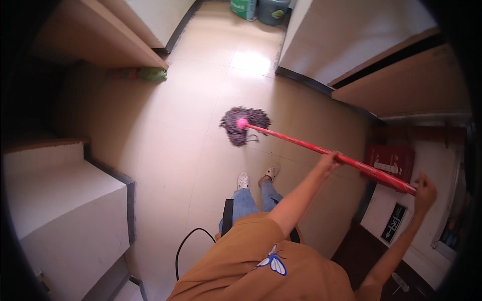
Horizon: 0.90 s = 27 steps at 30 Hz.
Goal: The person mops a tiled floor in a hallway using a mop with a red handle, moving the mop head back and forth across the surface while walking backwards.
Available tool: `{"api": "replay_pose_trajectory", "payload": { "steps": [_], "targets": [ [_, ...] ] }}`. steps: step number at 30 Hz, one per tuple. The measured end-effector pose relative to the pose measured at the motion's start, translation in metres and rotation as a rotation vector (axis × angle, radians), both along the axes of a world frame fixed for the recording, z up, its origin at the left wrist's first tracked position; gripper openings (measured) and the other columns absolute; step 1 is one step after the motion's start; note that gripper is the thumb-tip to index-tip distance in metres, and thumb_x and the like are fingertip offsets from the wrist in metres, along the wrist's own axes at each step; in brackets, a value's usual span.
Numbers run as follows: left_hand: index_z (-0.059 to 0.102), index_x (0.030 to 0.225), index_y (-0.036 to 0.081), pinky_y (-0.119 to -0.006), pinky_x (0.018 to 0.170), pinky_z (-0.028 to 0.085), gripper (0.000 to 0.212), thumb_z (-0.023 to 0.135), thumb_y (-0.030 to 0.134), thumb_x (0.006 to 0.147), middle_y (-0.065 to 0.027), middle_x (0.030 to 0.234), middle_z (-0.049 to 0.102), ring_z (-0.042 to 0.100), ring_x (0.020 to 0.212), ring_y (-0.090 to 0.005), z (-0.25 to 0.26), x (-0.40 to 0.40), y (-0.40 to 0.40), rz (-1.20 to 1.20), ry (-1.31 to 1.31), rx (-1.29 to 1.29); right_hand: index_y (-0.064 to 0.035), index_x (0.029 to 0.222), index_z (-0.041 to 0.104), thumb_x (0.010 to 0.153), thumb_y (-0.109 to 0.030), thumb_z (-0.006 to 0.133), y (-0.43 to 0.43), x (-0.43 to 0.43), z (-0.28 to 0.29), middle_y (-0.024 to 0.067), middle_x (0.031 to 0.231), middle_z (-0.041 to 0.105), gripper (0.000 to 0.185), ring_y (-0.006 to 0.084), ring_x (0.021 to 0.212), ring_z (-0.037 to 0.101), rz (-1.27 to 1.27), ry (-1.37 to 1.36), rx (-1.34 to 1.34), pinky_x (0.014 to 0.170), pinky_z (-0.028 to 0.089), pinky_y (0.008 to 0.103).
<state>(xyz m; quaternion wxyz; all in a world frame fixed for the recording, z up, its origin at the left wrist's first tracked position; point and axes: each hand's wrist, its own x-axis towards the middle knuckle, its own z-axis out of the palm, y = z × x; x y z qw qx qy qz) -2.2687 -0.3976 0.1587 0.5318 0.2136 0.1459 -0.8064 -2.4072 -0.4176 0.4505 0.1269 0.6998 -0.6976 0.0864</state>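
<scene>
A string mop with dark purple-grey strands (239,119) rests on the pale tiled floor (169,150), ahead of my feet. Its red handle (293,141) joins the head at a pink round socket and slants up to the right. My left hand (332,162) grips the handle around its middle. Near the handle's top end, my right hand (425,190) is closed around it. The arms reach out at the right of the view, one from the near shoulder and one from the far side.
On the right wall hangs a red fire-equipment box (391,165), above an exit sign (394,222). Wall corners flank the floor; a green bag (243,8) and a dark bucket (273,12) stand at the far end. A black cable (184,242) loops beside me. A green bottle-like thing (152,74) lies left.
</scene>
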Motion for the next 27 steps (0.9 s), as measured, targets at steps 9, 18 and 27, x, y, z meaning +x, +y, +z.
{"api": "replay_pose_trajectory", "payload": {
  "steps": [9, 18, 27],
  "targets": [
    [0.044, 0.065, 0.000, -0.035, 0.058, 0.044, 0.012, 0.044, 0.011, 0.069, -0.0091, 0.064, 0.048, 0.048, 0.061, -0.0195, -0.128, 0.258, 0.136, 0.354, -0.556, 0.489, -0.0026, 0.054, 0.055, 0.070, -0.037, 0.043, 0.065, 0.212, -0.175, 0.0131, 0.049, 0.049, 0.040, 0.0228, 0.045, 0.049, 0.352, -0.260, 0.800, 0.048, 0.039, 0.0311],
    [0.032, 0.095, -0.005, -0.039, 0.062, 0.044, 0.031, 0.033, 0.021, 0.078, -0.0151, 0.085, 0.048, 0.051, 0.070, -0.0262, -0.149, 0.339, 0.322, 0.095, -0.685, 0.845, -0.0074, 0.079, 0.052, 0.067, -0.028, 0.048, 0.230, 0.270, -0.244, 0.0141, 0.063, 0.052, 0.024, 0.0297, 0.059, 0.049, 0.726, -0.217, 1.308, 0.054, 0.040, 0.0357],
    [0.038, 0.085, -0.008, -0.041, 0.075, 0.038, 0.018, 0.042, 0.004, 0.072, -0.0187, 0.085, 0.045, 0.046, 0.081, -0.0299, -0.141, 0.172, 0.238, 0.048, -0.017, 0.379, -0.0099, 0.080, 0.055, 0.065, -0.029, 0.051, 0.137, 0.133, -0.133, 0.0118, 0.065, 0.053, 0.025, 0.0253, 0.059, 0.050, 0.484, -0.014, 1.118, 0.055, 0.039, 0.0302]
  ]
}}
